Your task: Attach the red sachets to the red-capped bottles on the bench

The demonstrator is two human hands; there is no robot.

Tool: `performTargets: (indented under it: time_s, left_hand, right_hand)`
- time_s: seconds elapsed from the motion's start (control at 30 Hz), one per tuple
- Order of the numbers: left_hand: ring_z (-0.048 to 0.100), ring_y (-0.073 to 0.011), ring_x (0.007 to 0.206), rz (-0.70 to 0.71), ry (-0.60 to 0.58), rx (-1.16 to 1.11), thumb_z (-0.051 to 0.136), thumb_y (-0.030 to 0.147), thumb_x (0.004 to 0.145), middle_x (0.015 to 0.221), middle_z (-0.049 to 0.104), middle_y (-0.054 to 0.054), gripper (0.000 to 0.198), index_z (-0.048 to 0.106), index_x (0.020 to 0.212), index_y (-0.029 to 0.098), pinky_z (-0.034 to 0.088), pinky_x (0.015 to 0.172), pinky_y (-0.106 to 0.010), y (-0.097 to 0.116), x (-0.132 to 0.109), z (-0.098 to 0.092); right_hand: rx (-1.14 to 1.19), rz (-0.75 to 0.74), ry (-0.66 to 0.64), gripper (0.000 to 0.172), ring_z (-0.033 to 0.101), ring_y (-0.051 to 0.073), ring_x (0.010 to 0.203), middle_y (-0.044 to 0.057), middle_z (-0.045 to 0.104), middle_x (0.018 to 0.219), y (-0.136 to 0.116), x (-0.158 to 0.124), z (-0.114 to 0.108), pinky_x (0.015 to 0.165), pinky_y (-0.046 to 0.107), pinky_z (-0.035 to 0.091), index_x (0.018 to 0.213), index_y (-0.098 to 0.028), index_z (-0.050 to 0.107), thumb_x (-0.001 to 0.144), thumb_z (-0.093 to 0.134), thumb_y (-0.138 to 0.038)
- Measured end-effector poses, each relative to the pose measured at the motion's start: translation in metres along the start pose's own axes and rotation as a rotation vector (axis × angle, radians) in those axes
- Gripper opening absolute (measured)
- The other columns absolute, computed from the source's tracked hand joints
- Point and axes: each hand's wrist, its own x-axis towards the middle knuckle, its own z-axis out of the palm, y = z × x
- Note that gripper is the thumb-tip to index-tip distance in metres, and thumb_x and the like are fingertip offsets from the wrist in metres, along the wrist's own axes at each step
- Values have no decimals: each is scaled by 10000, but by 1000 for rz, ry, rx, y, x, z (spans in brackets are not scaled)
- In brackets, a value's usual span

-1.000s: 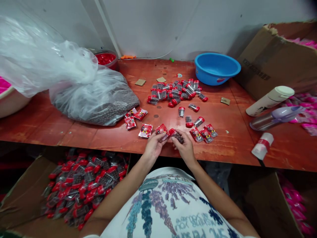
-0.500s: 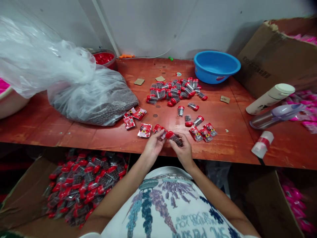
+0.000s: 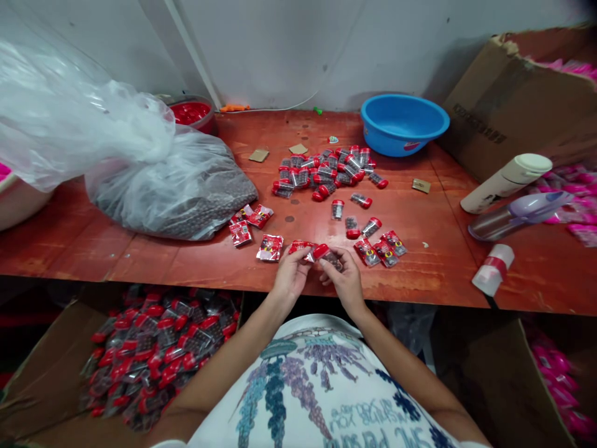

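In my right hand (image 3: pixel 346 277) is a small clear bottle with a red cap (image 3: pixel 321 251), filled with dark pellets and tilted toward the left. My left hand (image 3: pixel 291 274) pinches a red printed packet (image 3: pixel 301 247) right beside the cap. Just left of that hand lies a stack of red packets (image 3: pixel 269 247), with more red packets (image 3: pixel 241 233) by the bag. To the right are red-and-clear packets (image 3: pixel 384 252) and a few loose red-capped bottles (image 3: pixel 372 226). Behind them is a pile of similar bottles (image 3: pixel 321 171).
A plastic bag of dark pellets (image 3: pixel 186 186) fills the table's left. A blue basin (image 3: pixel 405 124) stands at the back right, near a cardboard box (image 3: pixel 494 112). A white flask (image 3: pixel 506 183) and purple-lidded tumbler (image 3: pixel 513 218) lie at right. Below the table, a carton holds red-capped bottles (image 3: pixel 158 348).
The packet in my left hand has turned and sits closer to the bottle's red cap. Both hands stay in nearly the same place; the whole view has shifted slightly.
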Motion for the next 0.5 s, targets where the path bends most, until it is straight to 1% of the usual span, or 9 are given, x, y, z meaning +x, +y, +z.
performTargets:
  time_s: [0.1,0.2,0.33,0.4,0.5]
  left_hand:
    - [633,-112,648,85,-39,9,686,9,604,690,655,10,232,565,743,150,492,662,-229,-2,-2,1]
    - [642,-120,674,116,-66,24,721,46,598,719,664,7,272,570,796,154,490,661,-233,-2,-4,1]
    - [649,-120,705,143,-103,51,748,47,583,740,668,3,324,576,836,151,498,695,-231,0,-5,1]
    - [651,-123,705,152,-114,76,754,47,579,744,669,3,366,582,883,154,502,694,-233,0,-6,0]
    - [652,-122,694,157,-123,99,759,58,580,742,666,11,397,582,920,160,507,689,-237,1,-6,-1]
  right_hand:
    - [45,29,-33,392,572,84,460,-38,629,747,-2,-1,1,382,181,467,1040,-214,537,725,699,-383]
    - [31,31,-22,393,583,85,470,-37,627,755,-1,-2,1,386,176,470,1037,-213,537,724,703,-383]
    - [-5,-47,41,364,602,87,535,-17,618,866,-2,-3,0,433,187,500,1034,-226,555,733,699,-368]
    - [-19,-67,54,349,608,91,559,-12,617,890,-4,-4,-1,451,192,511,1029,-229,566,735,699,-359]
    - [-13,-16,-8,359,608,95,526,-23,622,817,-5,-5,-1,431,191,505,1035,-223,565,734,704,-361]
